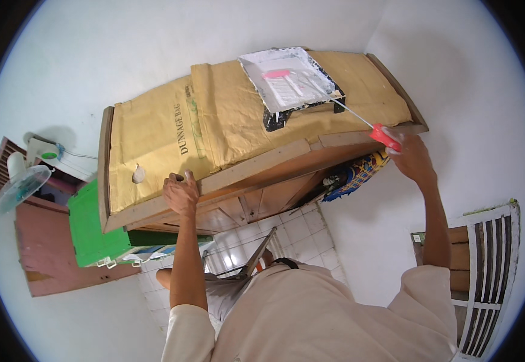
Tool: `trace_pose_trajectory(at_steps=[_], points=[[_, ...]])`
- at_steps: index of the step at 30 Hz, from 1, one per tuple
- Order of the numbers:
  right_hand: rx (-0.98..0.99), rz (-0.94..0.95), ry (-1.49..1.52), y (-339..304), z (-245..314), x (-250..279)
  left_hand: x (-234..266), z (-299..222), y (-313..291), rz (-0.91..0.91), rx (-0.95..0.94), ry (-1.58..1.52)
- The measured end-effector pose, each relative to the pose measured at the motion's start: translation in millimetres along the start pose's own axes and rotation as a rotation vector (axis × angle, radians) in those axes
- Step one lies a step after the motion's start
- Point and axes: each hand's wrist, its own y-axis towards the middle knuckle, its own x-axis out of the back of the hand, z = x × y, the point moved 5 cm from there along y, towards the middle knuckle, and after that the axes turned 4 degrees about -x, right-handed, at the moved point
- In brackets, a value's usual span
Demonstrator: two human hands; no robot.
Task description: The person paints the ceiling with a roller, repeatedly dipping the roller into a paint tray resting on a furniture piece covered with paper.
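My left hand [181, 192] grips the front top edge of a tall wooden wardrobe [262, 181] whose top is covered with brown paper [154, 145]. My right hand [408, 158] holds the red handle of a paint roller [385, 136]. Its thin metal rod reaches up and left into a white paint tray [256, 66] that sits on the brown paper near the wardrobe's back. The pink roller head [276, 74] lies inside the tray on the ribbed part, amid white paint.
White walls surround the wardrobe. A green cabinet [90, 232] stands at the left, with a fan [24, 184] above a brown door [51, 253]. A white slatted vent [491, 271] is at the right. Colourful cloth [359, 172] hangs by the wardrobe. White floor tiles [286, 235] lie below.
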Motion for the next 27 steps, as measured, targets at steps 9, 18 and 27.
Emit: trace_pose_trajectory(at_steps=[9,18,27], points=[[-0.013,-0.029,0.090,-3.1,-11.1,-1.1,3.1,-2.0,-0.4,-0.001,0.040,0.018],[-0.014,0.007,0.111,7.6,7.2,-11.8,1.4,-0.5,-0.9,0.039,0.054,-0.003],[-0.029,-0.011,0.039,-3.3,6.1,14.5,-1.3,1.0,-0.7,0.018,0.045,0.018]])
